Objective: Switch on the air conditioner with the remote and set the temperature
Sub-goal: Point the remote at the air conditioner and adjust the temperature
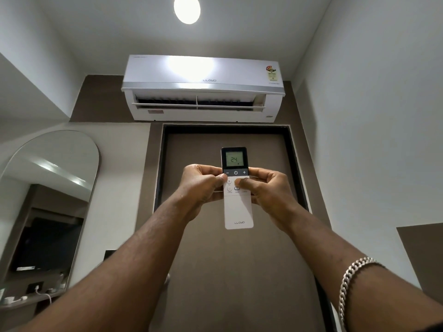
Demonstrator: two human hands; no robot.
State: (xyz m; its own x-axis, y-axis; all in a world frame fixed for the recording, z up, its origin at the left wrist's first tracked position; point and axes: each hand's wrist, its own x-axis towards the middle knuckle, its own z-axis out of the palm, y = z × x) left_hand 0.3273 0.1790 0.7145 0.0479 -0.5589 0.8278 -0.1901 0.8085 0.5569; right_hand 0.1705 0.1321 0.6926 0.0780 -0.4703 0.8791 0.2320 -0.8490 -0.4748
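A white remote (238,209) with a dark top and a lit screen reading 24 is held upright in front of me, in both hands. My left hand (202,185) grips its left edge, thumb resting near the minus button. My right hand (266,188) grips the right edge, thumb lying across the buttons below the power key. High on the wall above hangs the white air conditioner (202,88), its front flap raised and the louvres showing.
A brown door (230,259) in a dark frame stands straight ahead under the unit. An arched mirror (48,200) hangs on the left wall above a shelf with plugs and cables. A round ceiling light (187,8) glows overhead. White wall fills the right.
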